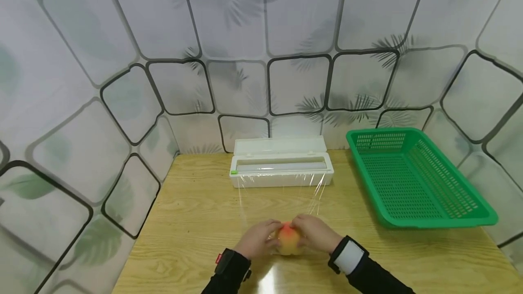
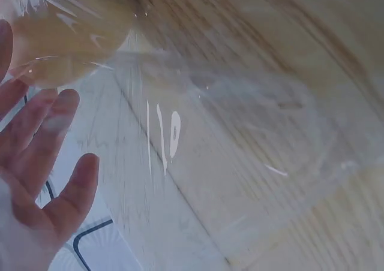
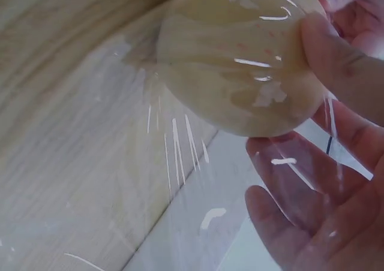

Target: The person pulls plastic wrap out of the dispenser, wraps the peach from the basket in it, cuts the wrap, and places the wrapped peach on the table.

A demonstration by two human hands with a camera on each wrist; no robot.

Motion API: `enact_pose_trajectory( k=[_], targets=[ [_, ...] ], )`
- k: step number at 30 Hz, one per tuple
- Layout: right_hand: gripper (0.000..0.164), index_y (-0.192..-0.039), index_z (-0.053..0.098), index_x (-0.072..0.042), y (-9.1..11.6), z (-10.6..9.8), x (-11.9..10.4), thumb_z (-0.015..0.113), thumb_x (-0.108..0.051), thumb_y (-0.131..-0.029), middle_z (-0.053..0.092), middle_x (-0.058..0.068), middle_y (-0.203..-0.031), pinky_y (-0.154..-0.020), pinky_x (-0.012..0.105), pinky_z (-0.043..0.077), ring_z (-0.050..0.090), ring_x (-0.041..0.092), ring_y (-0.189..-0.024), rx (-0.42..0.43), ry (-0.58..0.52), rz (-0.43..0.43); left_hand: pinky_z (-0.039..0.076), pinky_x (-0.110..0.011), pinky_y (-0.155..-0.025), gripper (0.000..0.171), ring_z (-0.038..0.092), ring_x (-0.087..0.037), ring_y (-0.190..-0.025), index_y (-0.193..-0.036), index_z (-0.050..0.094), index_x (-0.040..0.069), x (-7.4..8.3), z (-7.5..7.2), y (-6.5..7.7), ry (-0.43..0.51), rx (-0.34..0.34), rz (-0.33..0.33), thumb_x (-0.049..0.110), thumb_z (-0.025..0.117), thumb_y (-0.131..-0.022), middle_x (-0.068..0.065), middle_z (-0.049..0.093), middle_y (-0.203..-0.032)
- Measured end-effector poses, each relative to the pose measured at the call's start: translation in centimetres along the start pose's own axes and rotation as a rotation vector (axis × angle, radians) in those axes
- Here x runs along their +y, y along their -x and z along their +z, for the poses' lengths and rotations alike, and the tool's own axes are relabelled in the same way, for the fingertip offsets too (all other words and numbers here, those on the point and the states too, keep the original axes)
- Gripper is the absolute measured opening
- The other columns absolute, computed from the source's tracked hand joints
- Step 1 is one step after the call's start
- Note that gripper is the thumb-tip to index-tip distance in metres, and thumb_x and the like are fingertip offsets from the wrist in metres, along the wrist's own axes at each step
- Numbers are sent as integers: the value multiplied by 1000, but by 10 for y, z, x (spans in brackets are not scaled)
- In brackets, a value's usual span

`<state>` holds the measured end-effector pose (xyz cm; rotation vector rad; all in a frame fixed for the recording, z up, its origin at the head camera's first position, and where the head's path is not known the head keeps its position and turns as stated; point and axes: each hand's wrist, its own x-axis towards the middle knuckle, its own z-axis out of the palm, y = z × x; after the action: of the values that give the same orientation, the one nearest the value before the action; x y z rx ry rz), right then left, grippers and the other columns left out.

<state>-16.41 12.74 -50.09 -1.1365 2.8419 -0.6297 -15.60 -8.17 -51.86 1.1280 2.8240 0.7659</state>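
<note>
A yellow peach (image 1: 288,241) with a reddish top is held between both hands above the wooden table, near its front. My left hand (image 1: 257,239) grips it from the left and my right hand (image 1: 318,234) from the right. Clear cling film (image 3: 180,157) lies over the peach and stretches around the fingers, creased and shiny. In the left wrist view the film also spreads beside the peach (image 2: 72,40), over the left fingers. The film runs back to a white cling film dispenser (image 1: 282,179), whose lid stands raised. Parts of the fingers behind the peach are hidden.
A green plastic basket (image 1: 433,222) stands on the right side of the table. Behind the dispenser rises a wall covering (image 1: 298,85) with a stone and leaf pattern, which also borders the left side. The wooden table (image 1: 192,221) reaches toward me.
</note>
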Motion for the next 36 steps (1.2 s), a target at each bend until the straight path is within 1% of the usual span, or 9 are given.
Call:
enact_pose_trajectory(
  k=[9, 14, 19, 22, 25, 27, 29, 32, 36],
  targets=[
    [34, -90, 61, -5, -13, -11, 6, 78, -13, -62, 61, 3, -87, -69, 31, 46, 56, 17, -79, -81, -107, 36, 46, -32, -75, 37, 58, -17, -88, -101, 62, 10, 1, -14, 1, -220, 170, -101, 31, 70, -71, -4, 57, -106],
    [34, -91, 61, -6, -18, -14, 11, 78, -16, -63, 61, 2, -87, -69, 31, 46, 55, 17, -80, -116, -148, 47, 45, -37, -70, 33, 56, -19, -87, -94, 63, 11, 0, -18, 9, -251, 260, -162, 30, 72, -69, -3, 58, -96],
    [33, -89, 61, -6, -20, -14, 18, 78, -15, -62, 61, 1, -86, -70, 32, 46, 56, 17, -80, -124, -178, 48, 44, -39, -65, 24, 55, -19, -79, -88, 63, 10, -2, -20, 17, -318, 408, -247, 22, 74, -69, -2, 58, -86],
    [31, -88, 61, -7, -21, -15, 21, 78, -15, -63, 61, 0, -85, -69, 30, 46, 55, 16, -79, -135, -195, 47, 44, -36, -64, 17, 56, -17, -77, -85, 64, 10, 4, -19, 19, -356, 468, -169, 16, 72, -72, -1, 58, -84],
    [28, -86, 61, -9, -21, -18, 22, 77, -15, -64, 61, -1, -85, -68, 29, 45, 55, 14, -79, -154, -219, 57, 45, -31, -67, 12, 56, -14, -81, -85, 66, 10, 18, -12, 17, -383, 435, 34, 14, 70, -74, 0, 60, -89],
    [28, -86, 61, -8, -22, -19, 23, 77, -14, -65, 60, -2, -85, -67, 29, 45, 56, 14, -78, -166, -231, 60, 45, -31, -71, 15, 56, -13, -91, -89, 66, 10, 29, -6, 16, -413, 354, 161, 16, 69, -75, -1, 60, -98],
    [27, -87, 61, -8, -24, -21, 24, 77, -13, -65, 61, -2, -85, -69, 30, 46, 56, 16, -80, -178, -241, 64, 45, -32, -76, 24, 52, -13, -101, -97, 65, 9, 38, 1, 15, -458, 259, 226, 21, 68, -77, -1, 57, -109],
    [27, -87, 62, -7, -25, -22, 25, 77, -13, -66, 60, -3, -84, -70, 31, 46, 56, 16, -80, -196, -241, 58, 44, -38, -82, 40, 44, -15, -114, -111, 60, 7, 46, 11, 14, -522, 143, 217, 30, 66, -79, -4, 50, -123],
    [28, -89, 62, -8, -28, -22, 26, 76, -14, -66, 59, -5, -84, -71, 30, 46, 56, 16, -81, -219, -247, 38, 43, -40, -84, 53, 41, -17, -117, -121, 53, 4, 48, 20, 14, -566, 89, 145, 37, 64, -80, -6, 45, -129]
  ],
)
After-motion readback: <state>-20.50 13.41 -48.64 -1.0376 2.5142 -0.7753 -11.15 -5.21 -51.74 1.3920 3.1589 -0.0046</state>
